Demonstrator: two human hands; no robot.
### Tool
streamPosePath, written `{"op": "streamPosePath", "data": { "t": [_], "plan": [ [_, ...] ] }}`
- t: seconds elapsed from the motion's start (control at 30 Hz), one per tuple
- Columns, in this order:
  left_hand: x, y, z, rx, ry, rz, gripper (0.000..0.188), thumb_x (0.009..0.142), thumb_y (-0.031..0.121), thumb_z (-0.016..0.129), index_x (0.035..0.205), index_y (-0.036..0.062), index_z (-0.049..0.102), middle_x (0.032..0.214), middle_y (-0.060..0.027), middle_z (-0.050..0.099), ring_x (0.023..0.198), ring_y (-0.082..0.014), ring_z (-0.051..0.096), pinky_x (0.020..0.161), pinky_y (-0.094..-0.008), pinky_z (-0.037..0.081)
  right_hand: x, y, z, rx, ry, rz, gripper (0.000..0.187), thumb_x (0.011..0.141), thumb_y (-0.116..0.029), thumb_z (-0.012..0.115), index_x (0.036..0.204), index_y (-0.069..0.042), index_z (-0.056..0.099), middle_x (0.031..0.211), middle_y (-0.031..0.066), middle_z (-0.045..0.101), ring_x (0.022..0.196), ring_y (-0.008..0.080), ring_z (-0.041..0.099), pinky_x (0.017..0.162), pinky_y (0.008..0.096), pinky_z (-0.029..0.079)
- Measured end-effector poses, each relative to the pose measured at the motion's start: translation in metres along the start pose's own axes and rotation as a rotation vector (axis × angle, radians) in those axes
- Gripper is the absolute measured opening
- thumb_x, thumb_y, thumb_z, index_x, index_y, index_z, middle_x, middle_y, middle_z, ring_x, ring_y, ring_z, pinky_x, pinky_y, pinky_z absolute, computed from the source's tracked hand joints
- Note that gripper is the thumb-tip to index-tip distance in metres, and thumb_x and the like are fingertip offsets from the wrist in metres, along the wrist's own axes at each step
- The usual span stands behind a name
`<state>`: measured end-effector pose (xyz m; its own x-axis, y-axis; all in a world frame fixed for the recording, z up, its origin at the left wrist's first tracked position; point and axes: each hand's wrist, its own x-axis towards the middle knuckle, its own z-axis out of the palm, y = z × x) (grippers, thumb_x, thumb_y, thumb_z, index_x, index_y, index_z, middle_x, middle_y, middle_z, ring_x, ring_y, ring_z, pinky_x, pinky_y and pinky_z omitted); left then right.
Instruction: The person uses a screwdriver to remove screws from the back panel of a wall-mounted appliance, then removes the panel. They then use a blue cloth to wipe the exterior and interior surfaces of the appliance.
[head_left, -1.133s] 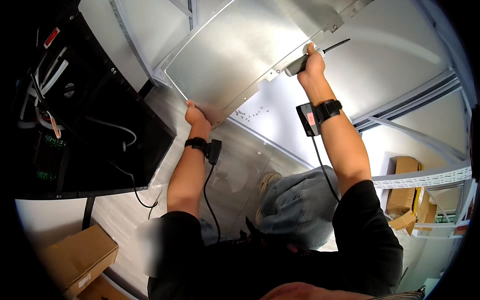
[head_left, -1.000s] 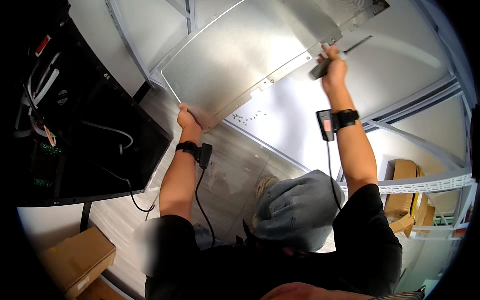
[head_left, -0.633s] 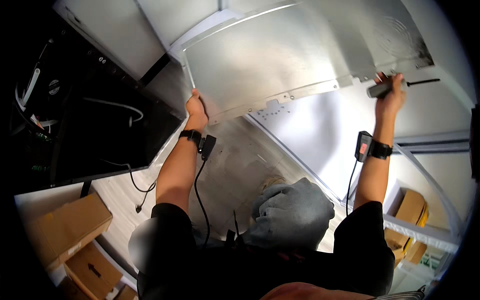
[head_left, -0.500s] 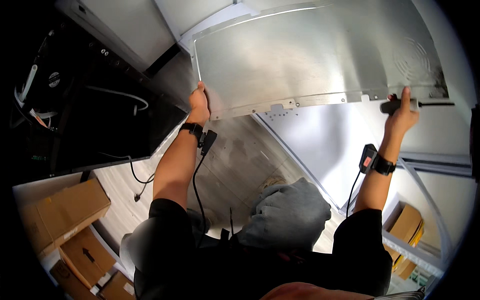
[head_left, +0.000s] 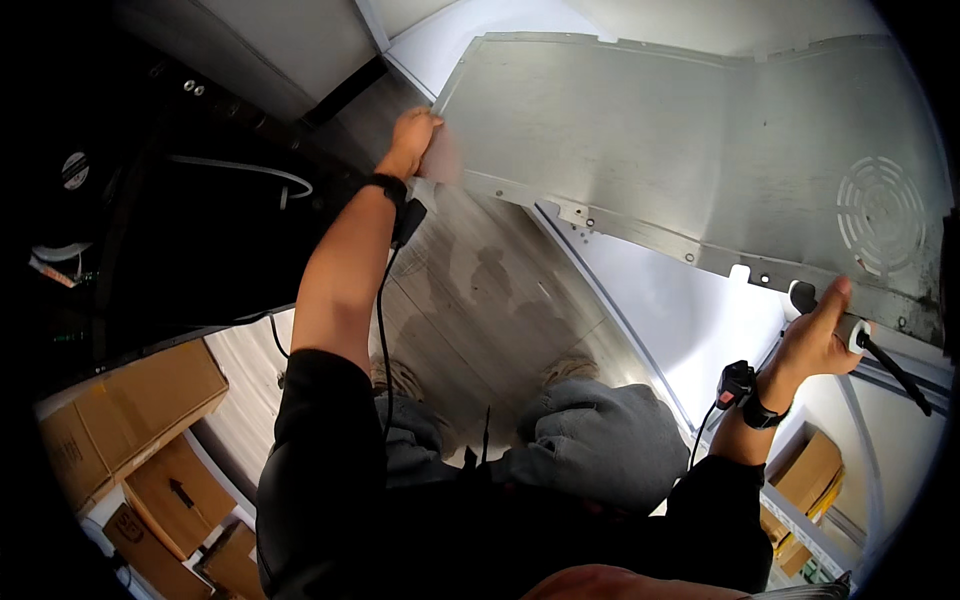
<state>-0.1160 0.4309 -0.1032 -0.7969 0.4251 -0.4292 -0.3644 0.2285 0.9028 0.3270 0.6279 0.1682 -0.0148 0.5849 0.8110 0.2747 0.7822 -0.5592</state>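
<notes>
A large, thin sheet-metal panel (head_left: 610, 130) is held up in front of me, with a round slotted vent at its right end and small holes and notches along its near edge. My left hand (head_left: 412, 142) grips its left edge, the fingers partly hidden. On the near edge at the right end, my right hand (head_left: 822, 330) closes with the thumb on top. That same hand also holds a black-and-white handled screwdriver (head_left: 858, 335), its black shaft pointing to the lower right.
At the left stands an open black cabinet (head_left: 230, 250) with cables inside. Cardboard boxes (head_left: 130, 410) are stacked at the lower left, and another box (head_left: 808, 470) sits at the lower right. White panels (head_left: 660, 290) and framing stand beyond the wooden floor (head_left: 470, 280).
The panel has swung so its right end is lower and nearer. My right hand moved down and toward me; my left hand went slightly up. The screwdriver now tilts downward.
</notes>
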Motion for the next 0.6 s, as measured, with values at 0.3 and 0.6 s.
{"op": "streamPosePath", "data": {
  "t": [0.3,0.6],
  "plan": [
    [0.001,0.033,0.049,0.411,-0.203,-0.015,0.041,0.077,0.014,0.061,0.116,-0.0003,0.061,0.098,-0.0145,0.065,0.085,-0.0262,0.063,0.076,-0.0335,0.049,-0.011,-0.004,0.016,-0.191,0.023,-0.031,0.013,0.085,-0.004,0.067,0.078,0.0,0.057,0.066,-0.0003,0.058,0.056,0.0042,0.046,0.051,0.0176,0.037],
    [-0.056,0.061,0.066,1.109,-0.272,0.321,0.098,0.07,0.053,0.075,0.148,0.0196,0.028,0.146,-0.021,0.033,0.136,-0.0357,0.03,0.108,-0.0473,0.029,-0.009,-0.009,0.023,-0.192,0.077,0.128,0.014,0.083,-0.001,0.065,0.075,0.0,0.053,0.062,-0.0019,0.054,0.052,0.0028,0.042,0.045,0.0179,0.036]
  ]
}}
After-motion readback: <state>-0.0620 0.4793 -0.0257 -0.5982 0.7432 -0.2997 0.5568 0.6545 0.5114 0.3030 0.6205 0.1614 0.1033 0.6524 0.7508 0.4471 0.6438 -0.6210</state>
